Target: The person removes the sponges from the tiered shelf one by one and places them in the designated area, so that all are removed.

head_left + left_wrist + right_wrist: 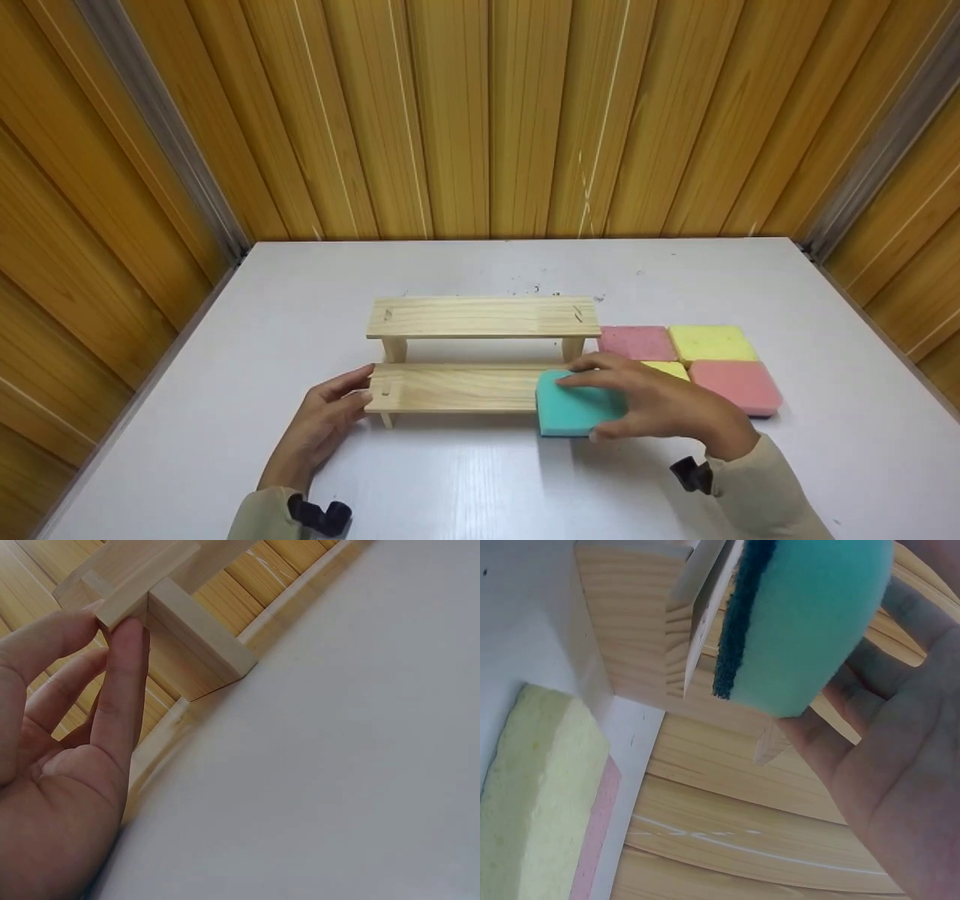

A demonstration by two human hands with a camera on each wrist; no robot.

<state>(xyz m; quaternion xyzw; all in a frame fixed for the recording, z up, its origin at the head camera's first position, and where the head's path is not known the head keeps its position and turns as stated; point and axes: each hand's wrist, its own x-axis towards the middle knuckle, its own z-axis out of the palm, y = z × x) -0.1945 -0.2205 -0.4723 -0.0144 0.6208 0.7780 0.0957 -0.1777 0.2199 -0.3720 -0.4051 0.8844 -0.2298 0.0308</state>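
Note:
A two-step wooden rack [454, 388] stands on the table, its front board lower than the back one. My left hand [330, 416] pinches the left end of the front board; in the left wrist view the thumb [124, 682] lies against the board's end beside a leg [199, 652]. At the board's right end my right hand [645, 394] grips a teal sponge [574, 409] with a dark scouring layer underneath. The right wrist view has this sponge [817, 622] tilted, its scouring side [742, 615] facing the board, fingers along its far edge.
To the right of the rack lie several sponges flat on the table: a dark pink one [637, 343], a yellow one [712, 343], a light pink one [735, 386] and another yellow one [666, 368], partly hidden by my right hand. Wood-look panels [487, 120] wall the table's back and sides.

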